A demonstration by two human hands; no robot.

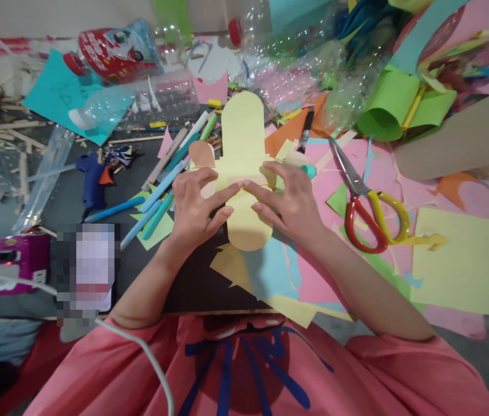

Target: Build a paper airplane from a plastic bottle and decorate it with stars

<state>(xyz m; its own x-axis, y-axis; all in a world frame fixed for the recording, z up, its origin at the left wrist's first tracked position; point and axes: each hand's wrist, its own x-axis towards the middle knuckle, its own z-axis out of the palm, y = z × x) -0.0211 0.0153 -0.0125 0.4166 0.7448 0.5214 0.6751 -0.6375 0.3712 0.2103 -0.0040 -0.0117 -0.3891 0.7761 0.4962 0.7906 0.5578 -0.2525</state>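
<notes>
Evidently both hands are at work on a pale yellow paper cutout (244, 127), which lies to the left of the scissors (362, 202). The left hand (196, 205) is the farther of the two from the scissors, loosely spread, index finger stretched over the paper and thumb apart. The right hand (290, 199), nearer the scissors, mirrors it; the two index fingertips almost meet on a pale band across the cutout. Neither hand seems to grip anything; whether any hidden finger tucks under the paper, I cannot tell.

As a judgement, the sheet should be very light, fairly stiff like craft card, not slippery, but easy to crease or tear. The straight long edges look like the safest hold, with flat fingers instead of a hard pinch.

Its long axis runs away from the person's body, one rounded end pointing to them and the other reaching farther off than the scissors' tips. Felt pens (160, 188) lie farther left of the scissors, beyond the cutout.
</notes>
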